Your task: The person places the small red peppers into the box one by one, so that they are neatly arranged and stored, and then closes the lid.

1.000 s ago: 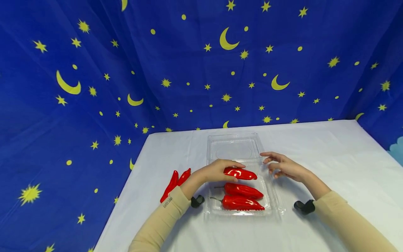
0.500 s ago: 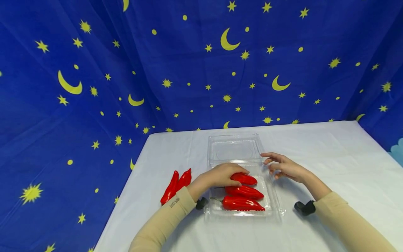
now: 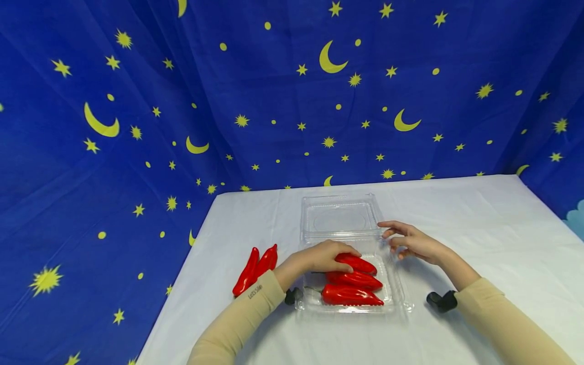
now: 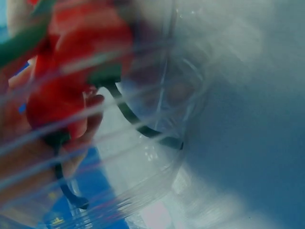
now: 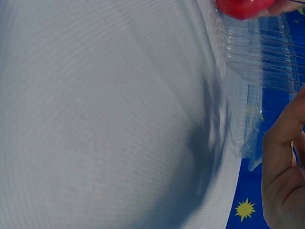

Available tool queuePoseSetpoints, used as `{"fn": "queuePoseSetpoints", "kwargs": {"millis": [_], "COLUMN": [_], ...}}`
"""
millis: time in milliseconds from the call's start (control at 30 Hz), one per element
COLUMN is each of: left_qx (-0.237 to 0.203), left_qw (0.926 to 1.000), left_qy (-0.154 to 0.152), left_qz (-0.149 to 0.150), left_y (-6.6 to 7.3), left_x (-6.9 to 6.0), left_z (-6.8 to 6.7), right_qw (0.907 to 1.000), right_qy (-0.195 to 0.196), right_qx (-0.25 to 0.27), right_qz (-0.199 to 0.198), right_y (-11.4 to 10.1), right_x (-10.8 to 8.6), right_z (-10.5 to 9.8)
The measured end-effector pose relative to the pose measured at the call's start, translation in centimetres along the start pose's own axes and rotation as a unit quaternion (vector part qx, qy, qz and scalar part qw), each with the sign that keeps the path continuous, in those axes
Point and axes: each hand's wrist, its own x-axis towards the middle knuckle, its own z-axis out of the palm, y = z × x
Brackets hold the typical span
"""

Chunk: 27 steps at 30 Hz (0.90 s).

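Observation:
A clear plastic clamshell box [image 3: 391,284] lies with its lid [image 3: 337,215] folded back on the table. My left hand [image 3: 327,256] reaches over the box from the left and holds a long red pepper [image 3: 362,264], fingers on its far side and thumb on its near side. Two more red peppers lie in the base, a middle one [image 3: 360,280] close to the held one and a front one [image 3: 351,295]. My right hand [image 3: 417,244] hovers at the box's right side, fingers loosely bent near the hinge; contact is unclear. The left wrist view shows green-stemmed peppers [image 4: 62,86], blurred through plastic.
Two red peppers [image 3: 257,268] lie on the white tablecloth [image 3: 292,339] left of the box, partly behind my left sleeve [image 3: 242,314]. A blue curtain [image 3: 274,76] with yellow stars and moons hangs behind the table.
My left hand has moved the red pepper toward me and slightly right, down into the base beside the middle pepper. The right hand has stayed in place.

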Motion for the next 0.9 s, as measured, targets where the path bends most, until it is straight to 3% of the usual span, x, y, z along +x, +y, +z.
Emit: {"fn": "queuePoseSetpoints", "kwargs": {"millis": [267,633,900], "left_qx": [-0.012,0.012,-0.003], "left_qw": [0.9999,0.9997,0.9996], "left_qy": [0.004,0.015,0.021], "left_qz": [-0.001,0.014,0.017], "left_y": [-0.19,-0.05,0.02], "left_x": [-0.18,-0.26,-0.59], "left_z": [0.09,-0.12,-0.35], "right_qw": [1.0,1.0,1.0], "right_qy": [0.001,0.004,0.003], "right_qx": [0.0,-0.004,0.0], "right_qz": [0.001,0.006,0.005], "right_y": [0.11,-0.02,0.04], "right_x": [0.06,0.05,0.09], "right_z": [0.01,0.0,-0.02]}}
